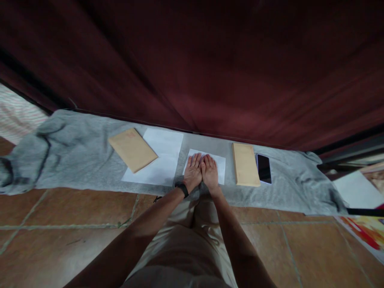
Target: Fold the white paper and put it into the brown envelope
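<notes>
My left hand [193, 171] and my right hand [210, 173] lie flat side by side, fingers stretched out, pressing on a small folded white paper [220, 166] on a grey cloth [75, 156]. A black band sits on my left wrist. Left of the hands lies a larger white sheet [163, 158] with a brown envelope [132, 149] resting across its corner. Right of the hands lies a second brown envelope [245, 164], and beside it a dark phone [264, 168].
A dark red curtain [210, 68] hangs right behind the cloth. Brown floor tiles [60, 232] stretch in front. My knees in light trousers are below the hands. White and colourful papers [360, 208] lie at the right edge.
</notes>
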